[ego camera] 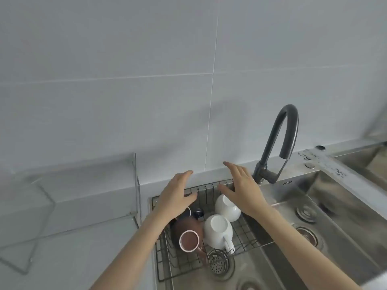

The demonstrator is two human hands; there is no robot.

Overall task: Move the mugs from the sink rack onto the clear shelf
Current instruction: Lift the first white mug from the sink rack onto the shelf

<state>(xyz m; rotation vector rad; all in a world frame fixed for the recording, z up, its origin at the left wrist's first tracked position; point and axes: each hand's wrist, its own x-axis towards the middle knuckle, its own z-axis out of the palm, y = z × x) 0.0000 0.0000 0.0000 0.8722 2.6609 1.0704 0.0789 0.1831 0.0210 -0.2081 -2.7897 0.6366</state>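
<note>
A black wire rack [211, 188] sits in the sink and holds several mugs. A brown mug [187, 237] lies on its side at the front left, and a white mug [217, 230] stands upside down beside it. Another white mug [227, 208] lies tilted behind, and a dark blue mug [198, 213] is mostly hidden under my left wrist. My left hand [177, 197] hovers open above the rack's left part. My right hand [240, 189] hovers open over the far white mug. The clear shelf [83, 185] stands on the counter at the left, with nothing on it.
A dark curved faucet [278, 141] rises just right of my right hand. The steel sink [335, 216] extends right, with drains and a round strainer [218, 263] by the rack's front edge. A grey tiled wall stands behind.
</note>
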